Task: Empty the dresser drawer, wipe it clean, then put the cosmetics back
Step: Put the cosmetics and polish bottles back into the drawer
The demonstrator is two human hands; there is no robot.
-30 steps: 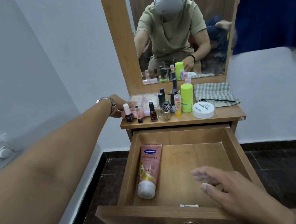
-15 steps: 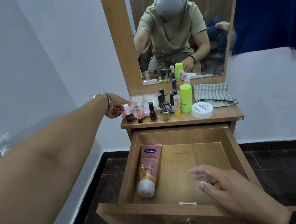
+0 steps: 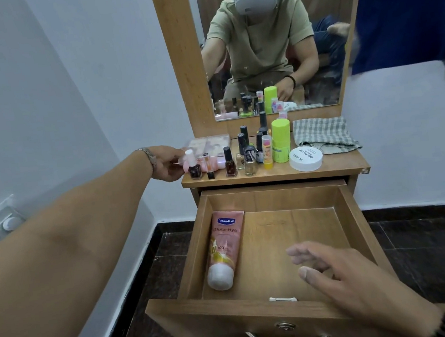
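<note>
Little has moved: left hand (image 3: 167, 163) stays at the dresser top's far-left edge, fingers curled on a pink item (image 3: 188, 164). Right hand (image 3: 345, 279) still hovers relaxed, holding nothing, over the open drawer (image 3: 359, 225), where the lotion tube (image 3: 224, 247) lies left.

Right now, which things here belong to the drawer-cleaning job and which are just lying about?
Job:
drawer
Vaseline tube lying inside it
nail polish bottles on the dresser top
green stick
white jar
checked cloth

Just there:
mirror
wall switch
blue curtain
</note>
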